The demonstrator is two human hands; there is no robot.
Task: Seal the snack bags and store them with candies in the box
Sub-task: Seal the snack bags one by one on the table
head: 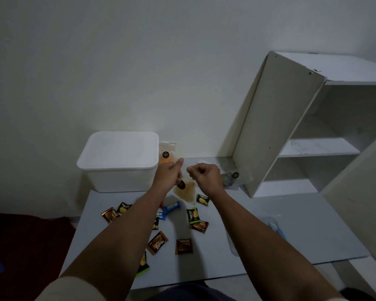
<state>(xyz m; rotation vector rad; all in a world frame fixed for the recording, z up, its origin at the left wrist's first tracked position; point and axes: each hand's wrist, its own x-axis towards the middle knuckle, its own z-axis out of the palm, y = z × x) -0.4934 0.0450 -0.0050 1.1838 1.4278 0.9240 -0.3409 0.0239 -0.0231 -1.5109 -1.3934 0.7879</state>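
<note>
Right of frame: white shelf unit (317,131), its side panel leaning against the wall, open shelves facing us. Centre and below: grey tabletop (291,231) carrying everything else. Upper left of the tabletop, against the wall: white box (119,161) with its lid on.

Both forearms reach in from the bottom edge and meet mid-frame. Left hand (168,173) and right hand (206,173) are both pinched on the top edge of a clear snack bag (188,191), one at each end, fingers curled; the bag hangs between them just above the tabletop, yellowish contents and a dark round label showing. Can't tell if the seal strip is closed.

Second snack bag with orange contents (166,153) stands just right of the box, against the wall, partly behind the left hand. Third clear snack bag (233,177) lies flat near the foot of the shelf unit, just right of the right hand.

Candies (182,246) are scattered loose across the near half of the tabletop: green, brown and blue wrappers, some under the left forearm. None in the box as far as visible.
</note>
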